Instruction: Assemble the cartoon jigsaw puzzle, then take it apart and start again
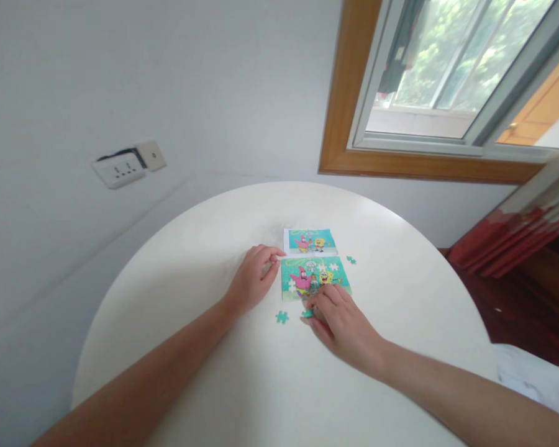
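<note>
- Right hand (342, 324), fingers nearly flat and gripping nothing, presses the puzzle's (315, 277) near edge over a half-hidden piece (307, 314).
- Loose piece (282, 317) lies on the worktop (205, 248) between the hands.
- Left hand (253, 280) curls loosely beside the puzzle; its hold cannot be told.
- Beyond both: reference picture (310, 241).

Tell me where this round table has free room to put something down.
Bare: the left part of the table beyond the left hand, the far strip behind the picture card, the right side past the loose piece, and the near part between the forearms. Crowded: the middle, with puzzle and right hand.
</note>
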Available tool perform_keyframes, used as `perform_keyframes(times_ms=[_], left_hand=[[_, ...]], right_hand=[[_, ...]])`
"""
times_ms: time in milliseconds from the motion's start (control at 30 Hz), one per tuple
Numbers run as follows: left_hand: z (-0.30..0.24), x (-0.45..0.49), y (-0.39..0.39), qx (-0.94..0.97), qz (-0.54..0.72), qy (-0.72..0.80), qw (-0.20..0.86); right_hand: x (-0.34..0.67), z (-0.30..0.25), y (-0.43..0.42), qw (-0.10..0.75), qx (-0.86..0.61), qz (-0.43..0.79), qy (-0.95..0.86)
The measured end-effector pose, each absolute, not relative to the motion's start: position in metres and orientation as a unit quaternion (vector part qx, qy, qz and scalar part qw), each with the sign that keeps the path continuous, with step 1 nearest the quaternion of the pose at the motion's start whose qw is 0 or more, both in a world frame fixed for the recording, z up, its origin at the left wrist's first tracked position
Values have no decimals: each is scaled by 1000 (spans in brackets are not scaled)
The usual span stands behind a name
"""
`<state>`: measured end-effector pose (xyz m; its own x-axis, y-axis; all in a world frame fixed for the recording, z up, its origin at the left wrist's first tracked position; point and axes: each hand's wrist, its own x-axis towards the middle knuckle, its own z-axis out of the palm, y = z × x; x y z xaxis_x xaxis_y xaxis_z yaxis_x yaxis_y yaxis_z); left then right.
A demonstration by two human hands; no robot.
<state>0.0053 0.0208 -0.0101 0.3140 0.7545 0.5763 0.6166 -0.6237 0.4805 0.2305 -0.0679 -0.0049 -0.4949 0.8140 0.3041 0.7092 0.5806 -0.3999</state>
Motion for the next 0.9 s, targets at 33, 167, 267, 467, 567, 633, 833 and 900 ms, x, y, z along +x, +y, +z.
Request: perform_keyframes(times_ms=[33, 167, 267, 467, 567, 633, 833, 900], left_hand=[[-10, 5, 21, 807, 402, 424, 83], [-10, 5, 20, 807, 404, 423, 84], [-10, 5, 20, 808, 402, 420, 92], [-10, 5, 20, 809, 400, 420, 94], [-9, 6, 20, 810, 401, 418, 93], [-9, 6, 19, 810, 400, 418, 93], [-5, 7, 17, 808, 404, 418, 100], [-4, 8, 17, 807, 406, 415, 102]], right_hand=[[231, -5, -67, 240, -441, 114, -857], [233, -4, -63, 241, -435, 117, -859], [234, -3, -60, 230, -440, 115, -861], [234, -1, -62, 235, -434, 101, -864], [232, 2, -63, 238, -409, 90, -876], [229, 3, -62, 234, -399, 80, -883], [211, 4, -62, 205, -401, 82, -889], [203, 5, -65, 198, -409, 72, -888]])
